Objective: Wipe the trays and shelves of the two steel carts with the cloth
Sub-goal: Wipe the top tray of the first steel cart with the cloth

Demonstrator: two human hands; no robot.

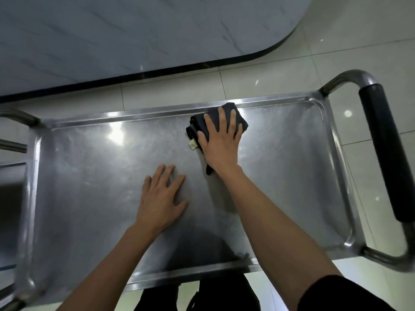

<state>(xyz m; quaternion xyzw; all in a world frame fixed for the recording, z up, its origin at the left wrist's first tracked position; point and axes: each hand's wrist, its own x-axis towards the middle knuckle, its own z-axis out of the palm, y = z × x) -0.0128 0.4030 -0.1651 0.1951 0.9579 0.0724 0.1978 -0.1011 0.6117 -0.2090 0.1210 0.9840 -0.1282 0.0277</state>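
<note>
A folded dark cloth (202,125) is being pressed onto the steel cart's top tray (292,176) under the flat, spread fingers of the right hand (221,142), close to the tray's far rim. The left hand (161,198) is being rested open, palm down, on the bare tray, nearer the person and well apart from the cloth.

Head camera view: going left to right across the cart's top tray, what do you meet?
Steel side rail → left hand flat on the tray → dark cloth → right hand pressing it → black-padded handle.
</note>
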